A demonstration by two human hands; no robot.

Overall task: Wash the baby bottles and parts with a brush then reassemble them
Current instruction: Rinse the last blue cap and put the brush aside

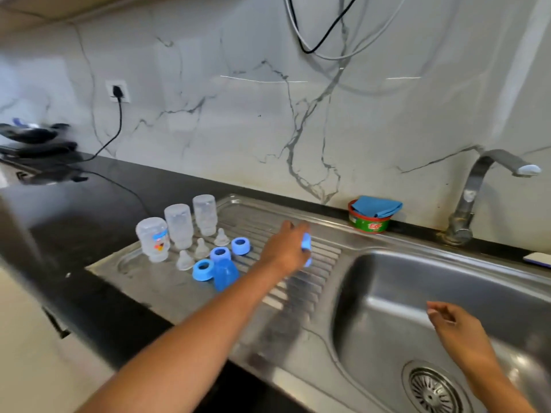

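The blue piece [306, 248] I am tracking is pinched at the fingertips of the left hand [281, 248], above the ribbed drainboard [262, 213]. Blur stops me telling whether it is a cap or a ring, though its long axis runs roughly up and down in my view.

The rest of the set lies to that hand's left on the drainboard. A blue cap [226, 274] is nearest, touching the blue rings [203, 269]. Beyond them are three clear teats [201, 248], then three clear bottles [179, 225] standing mouth down.

I judge the left hand the nearer one for any move toward that row.

The right hand [447, 320] hangs over the sink basin [417, 278], well apart from the parts. Its fingers are loosely curled and hold nothing.

A soap tub [369, 226] and the faucet [477, 186] stand along the back wall.
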